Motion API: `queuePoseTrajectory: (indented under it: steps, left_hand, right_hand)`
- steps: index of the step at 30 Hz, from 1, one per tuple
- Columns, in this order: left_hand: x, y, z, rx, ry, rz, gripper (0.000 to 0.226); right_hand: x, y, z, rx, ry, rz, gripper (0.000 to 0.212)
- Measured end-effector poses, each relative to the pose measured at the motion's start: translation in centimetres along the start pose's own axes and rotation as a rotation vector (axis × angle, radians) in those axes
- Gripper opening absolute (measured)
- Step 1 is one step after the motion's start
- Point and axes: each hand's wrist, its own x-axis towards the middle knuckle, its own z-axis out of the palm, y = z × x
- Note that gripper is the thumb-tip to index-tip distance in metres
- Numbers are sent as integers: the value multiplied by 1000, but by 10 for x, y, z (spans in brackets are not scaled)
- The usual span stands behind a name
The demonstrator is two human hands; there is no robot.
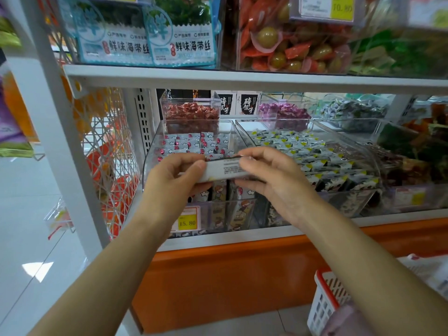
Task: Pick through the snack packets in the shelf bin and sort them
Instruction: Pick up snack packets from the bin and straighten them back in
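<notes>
Snack packet (224,169) held just above front of shelf bin (149,158), between both hands, printed back toward camera.
Left hand (173,181): fingers curled, pinching packet's left end.
Right hand (274,180): fingers (254,152) curled over right end.
Could be several stacked; cannot tell.
Judged: light, thin, slick film wrap, contents likely crushable.
Best hold: gentle pinch at sealed ends or across flat faces.
More packets (194,143) lie inside bin, behind hands.

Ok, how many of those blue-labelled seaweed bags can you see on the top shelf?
2. The left seaweed bag stands at the far left of the top shelf, and the right seaweed bag is right beside it. More may be hidden behind them.
</notes>
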Motion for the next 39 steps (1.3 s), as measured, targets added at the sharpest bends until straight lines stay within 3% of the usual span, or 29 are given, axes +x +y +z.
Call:
queuePoseTrajectory:
  steps: [2,5,8,10,12,15,19,25,31,34,37,39]
  left_hand:
    - [6,-1,2,-47,25,-42,19]
    - [16,-4,5,59,57,14,25]
    - [27,-13,4,616,58,296,31]
    - [34,-22,4,1032,-18,372,37]
    - [38,-31,7,1266,-94,336,39]
    - [41,-41,13,1426,-155,337,41]
    - [42,-43,19,1363,-125,312,39]
    - [36,-35,19,1086,-87,263,9]
    - [29,-31,10,1143,11,463,13]
    - [24,-32,8,1161,-31,441,13]
    - [22,-32,5,1077,-50,385,16]
    - [23,-27,3,1038,-42,390,17]
  right_hand:
    - [1,-1,-4,-58,-39,-48,28]
    - [2,-3,-7,-121,82,-131,27]
    - [7,-2,-11,-178,256,-189,15]
    - [10,-1,-13,-238,324,-234,11]
    - [12,1,-12,-306,355,-256,12]
    - [17,4,-9,-418,366,-309,17]
    - [23,3,-6,-563,361,-358,22]
    - [29,-1,-5,-736,257,-398,28]
    - [41,3,11,-961,132,-433,40]
    - [46,9,20,-1107,60,-414,42]
    - [46,16,24,-1400,-54,-384,30]
    - [45,17,25,-1467,-129,-364,22]
